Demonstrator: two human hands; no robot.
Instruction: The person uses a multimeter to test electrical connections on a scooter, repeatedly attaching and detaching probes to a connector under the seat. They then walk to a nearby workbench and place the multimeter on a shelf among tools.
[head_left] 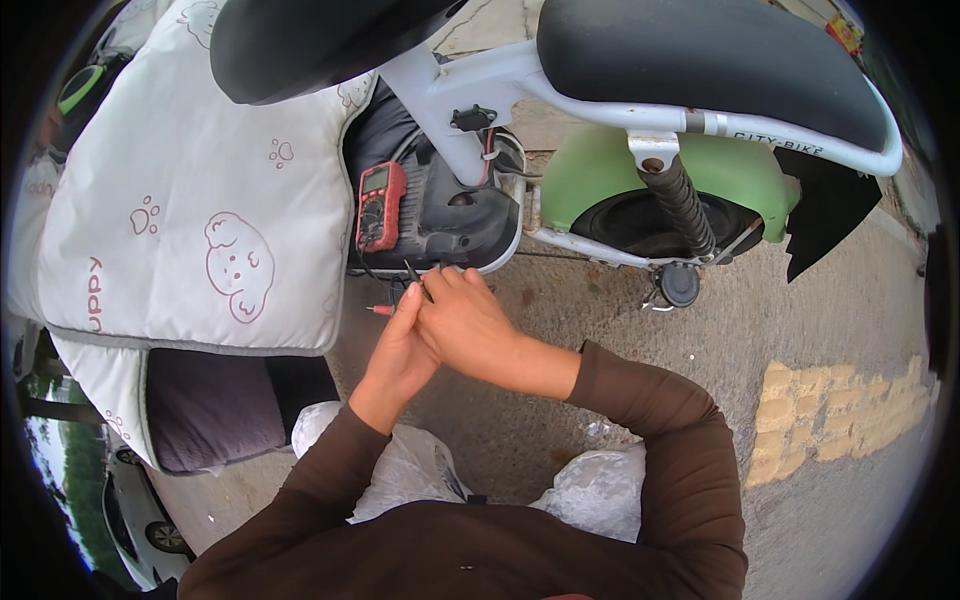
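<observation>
Left hand [398, 345] and right hand [468, 318]: bare, touching, fingers bunched at slim black pointed piece [412, 271]; each one's separate grip, cannot tell. Red-cased rectangular multimeter [381, 207]: beyond them, slightly left, on black plastic footboard [470, 218]. Red-ended probe [380, 310]: just left of hands. White quilted dog-print cover [190, 120]: left side.

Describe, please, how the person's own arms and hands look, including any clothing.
The sleeves are long, plain and dark brown, creased toward the elbows and ending short of the wrists. The left hand and right hand are bare: no gloves, and no watch or ring can be seen.
</observation>
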